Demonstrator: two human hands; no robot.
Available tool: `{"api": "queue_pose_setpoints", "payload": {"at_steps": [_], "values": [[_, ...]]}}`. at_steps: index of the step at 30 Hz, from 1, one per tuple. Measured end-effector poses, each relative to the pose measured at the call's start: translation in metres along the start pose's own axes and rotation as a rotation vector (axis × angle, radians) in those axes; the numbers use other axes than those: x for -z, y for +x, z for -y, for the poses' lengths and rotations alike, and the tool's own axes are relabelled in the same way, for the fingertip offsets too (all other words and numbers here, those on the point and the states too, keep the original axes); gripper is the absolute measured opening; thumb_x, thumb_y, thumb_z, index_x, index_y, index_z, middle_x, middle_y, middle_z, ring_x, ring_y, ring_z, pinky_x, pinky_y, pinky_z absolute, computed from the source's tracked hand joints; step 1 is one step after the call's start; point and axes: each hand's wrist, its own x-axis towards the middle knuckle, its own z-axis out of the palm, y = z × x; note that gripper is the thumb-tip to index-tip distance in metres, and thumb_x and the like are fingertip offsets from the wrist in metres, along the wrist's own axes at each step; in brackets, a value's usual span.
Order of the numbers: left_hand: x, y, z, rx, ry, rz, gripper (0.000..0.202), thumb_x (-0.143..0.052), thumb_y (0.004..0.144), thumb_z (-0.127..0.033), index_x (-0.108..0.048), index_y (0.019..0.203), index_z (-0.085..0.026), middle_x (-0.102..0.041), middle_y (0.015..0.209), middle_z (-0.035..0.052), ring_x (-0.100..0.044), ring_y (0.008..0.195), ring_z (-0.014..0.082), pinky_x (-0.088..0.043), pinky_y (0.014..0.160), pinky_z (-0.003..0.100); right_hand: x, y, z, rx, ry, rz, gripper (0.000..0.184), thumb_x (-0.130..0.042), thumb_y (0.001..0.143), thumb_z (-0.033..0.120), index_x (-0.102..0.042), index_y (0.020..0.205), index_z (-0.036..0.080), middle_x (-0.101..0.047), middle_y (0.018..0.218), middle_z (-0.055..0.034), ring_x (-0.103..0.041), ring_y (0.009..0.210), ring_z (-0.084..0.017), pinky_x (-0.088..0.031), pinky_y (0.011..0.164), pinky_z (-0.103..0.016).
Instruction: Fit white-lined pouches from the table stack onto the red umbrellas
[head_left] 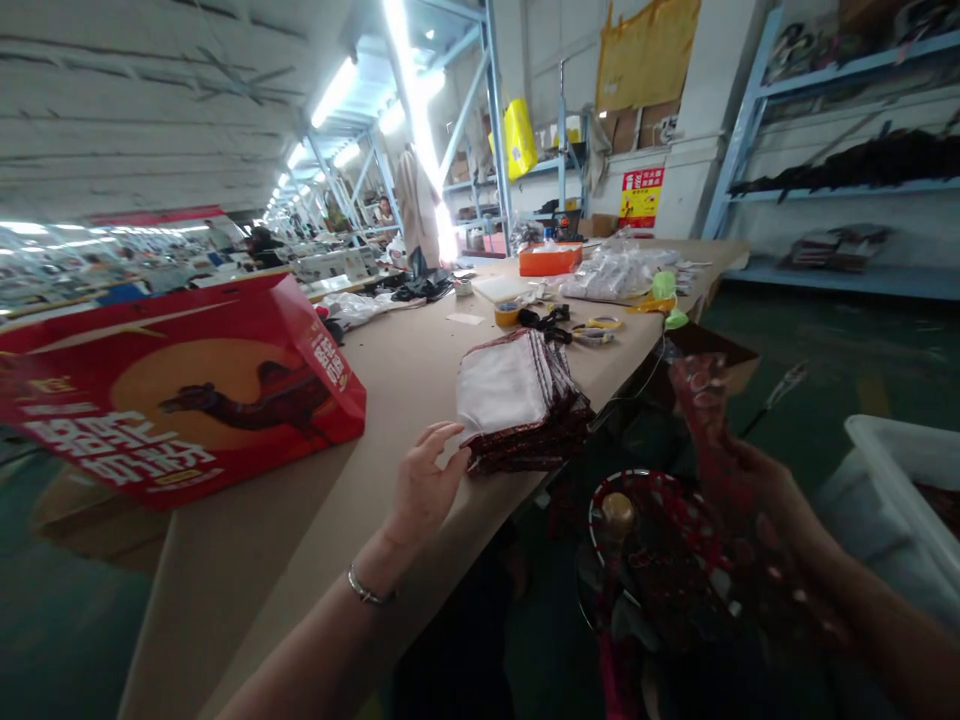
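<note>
On the table lies a stack of fabric pieces [502,385], white on top with dark red patterned layers and edges below. My left hand [426,485], with a bracelet on the wrist, is at the stack's near left corner. Its thumb and fingers are curved but apart, the thumb tip touching or nearly touching the dark edge. Off the table to the right, my right hand [765,490] grips a dark red patterned fabric piece [705,395], somewhat blurred, which hangs down over my forearm. Below it, more dark red patterned fabric [660,540] lies around a round rim at my lap.
A red bag with a camel picture [247,400] stands at the table's left. Beyond the stack are scissors [596,330], a tape roll [507,314], an orange box [550,260] and plastic bags [619,270]. A white bin [900,450] stands on the right.
</note>
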Motion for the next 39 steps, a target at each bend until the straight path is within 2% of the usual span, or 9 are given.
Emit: {"api": "queue_pose_setpoints", "payload": {"at_steps": [4, 7, 10, 13, 17, 21, 27, 33, 39], "values": [[-0.011, 0.004, 0.005, -0.050, 0.079, 0.072, 0.028, -0.055, 0.075, -0.013, -0.065, 0.101, -0.019, -0.066, 0.104, 0.0077, -0.061, 0.096, 0.0193, -0.050, 0.085, 0.033, -0.031, -0.033, -0.109, -0.172, -0.386, 0.170, 0.042, -0.047, 0.070, 0.053, -0.063, 0.088, 0.018, -0.069, 0.084, -0.0126, -0.064, 0.079, -0.030, -0.047, 0.072, -0.042], [-0.019, 0.010, 0.010, -0.087, 0.123, 0.084, 0.025, -0.050, 0.076, -0.010, -0.066, 0.095, -0.017, -0.067, 0.099, 0.0079, -0.062, 0.094, 0.0190, -0.050, 0.087, 0.033, -0.041, -0.043, -0.136, -0.270, -0.387, 0.157, 0.053, -0.050, 0.068, 0.049, -0.059, 0.105, 0.013, -0.067, 0.100, -0.0176, -0.063, 0.093, -0.032, -0.047, 0.083, -0.043], [-0.019, 0.019, 0.013, -0.137, 0.229, 0.132, 0.023, -0.047, 0.079, -0.011, -0.067, 0.088, -0.018, -0.068, 0.092, 0.0064, -0.063, 0.088, 0.0184, -0.050, 0.084, 0.031, -0.043, -0.033, -0.089, -0.139, -0.216, 0.011, 0.052, -0.049, 0.075, 0.046, -0.053, 0.115, 0.014, -0.065, 0.107, -0.0157, -0.062, 0.098, -0.027, -0.046, 0.089, -0.041], [-0.015, 0.026, 0.010, -0.185, 0.374, 0.195, 0.023, -0.047, 0.080, -0.012, -0.066, 0.091, -0.019, -0.067, 0.094, 0.0064, -0.061, 0.090, 0.0194, -0.048, 0.085, 0.031, -0.047, -0.023, 0.016, 0.245, -0.031, -0.050, 0.037, -0.050, 0.082, 0.040, -0.053, 0.113, 0.020, -0.063, 0.110, -0.0095, -0.061, 0.096, -0.022, -0.047, 0.088, -0.039], [-0.006, 0.032, -0.001, -0.211, 0.495, 0.288, 0.024, -0.046, 0.080, -0.011, -0.065, 0.091, -0.018, -0.066, 0.095, 0.0071, -0.060, 0.090, 0.0202, -0.047, 0.082, 0.031, -0.076, -0.029, 0.154, 0.831, -0.005, 0.216, 0.020, -0.048, 0.088, 0.025, -0.058, 0.105, 0.022, -0.061, 0.106, -0.0066, -0.055, 0.103, -0.018, -0.045, 0.092, -0.034], [0.005, 0.042, -0.014, -0.118, 0.430, 0.195, 0.019, -0.046, 0.080, -0.014, -0.064, 0.080, -0.020, -0.065, 0.080, 0.0033, -0.060, 0.074, 0.0167, -0.045, 0.068, 0.027, -0.130, -0.035, 0.222, 1.036, -0.377, 0.407, 0.029, -0.052, 0.085, 0.024, -0.057, 0.112, 0.015, -0.060, 0.109, -0.0101, -0.050, 0.107, -0.023, -0.043, 0.094, -0.037], [0.024, 0.053, -0.028, -0.125, 0.302, 0.024, 0.012, -0.049, 0.075, -0.014, -0.059, 0.070, -0.019, -0.060, 0.072, 0.0018, -0.056, 0.068, 0.0152, -0.041, 0.064, 0.026, -0.172, -0.009, 0.246, 0.897, -0.735, 0.409, 0.027, -0.042, 0.087, 0.016, -0.058, 0.108, 0.011, -0.062, 0.108, -0.0158, -0.057, 0.102, -0.025, -0.046, 0.084, -0.036], [0.027, 0.037, -0.023, 0.023, 0.288, 0.039, 0.008, -0.052, 0.073, -0.017, -0.058, 0.069, -0.019, -0.057, 0.068, 0.0009, -0.052, 0.062, 0.0142, -0.037, 0.057, 0.026, -0.137, 0.017, 0.242, 0.738, -0.814, 0.332, 0.028, -0.040, 0.085, 0.013, -0.059, 0.106, 0.012, -0.067, 0.095, -0.0165, -0.064, 0.090, -0.027, -0.047, 0.076, -0.036], [0.024, -0.007, -0.062, 0.618, -0.797, -0.124, 0.018, -0.066, 0.068, -0.032, -0.055, 0.074, -0.019, -0.059, 0.065, -0.0028, -0.056, 0.053, 0.0114, -0.040, 0.042, 0.019, -0.107, -0.060, 0.187, 0.679, -0.569, 0.450, 0.026, -0.042, 0.082, 0.009, -0.056, 0.101, 0.018, -0.067, 0.090, -0.0073, -0.063, 0.084, -0.019, -0.043, 0.072, -0.026]]}}
